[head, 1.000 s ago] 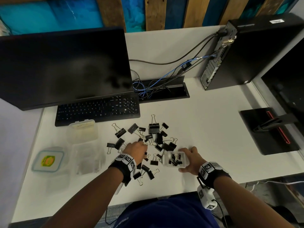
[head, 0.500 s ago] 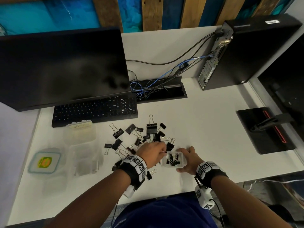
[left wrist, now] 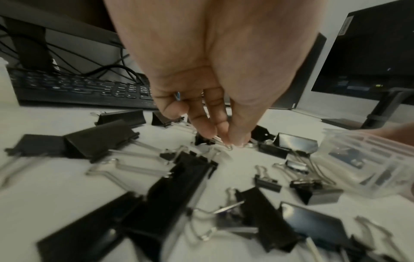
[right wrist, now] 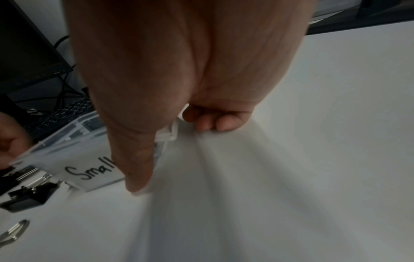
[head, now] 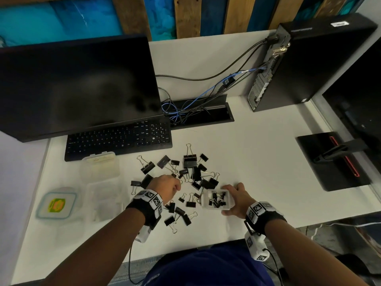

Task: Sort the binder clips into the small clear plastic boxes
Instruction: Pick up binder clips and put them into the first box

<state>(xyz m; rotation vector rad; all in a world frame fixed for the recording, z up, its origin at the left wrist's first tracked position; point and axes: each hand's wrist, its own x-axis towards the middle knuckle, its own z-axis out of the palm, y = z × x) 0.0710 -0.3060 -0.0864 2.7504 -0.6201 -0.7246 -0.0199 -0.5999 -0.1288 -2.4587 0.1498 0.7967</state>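
Left hand [head: 166,187] returned to clips [head: 189,162], pinching one [left wrist: 202,141]

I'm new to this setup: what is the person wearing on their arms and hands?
Both hands are bare. Each wrist carries a black band with white blocks printed in black square codes, and a small white camera unit hangs below, trailing a thin black cable. No sleeves show.

We see binder clips [head: 189,162]: glossy black metal, shiny wire handles; box [head: 217,200]: clear plastic; table [head: 257,162]: smooth matt white.
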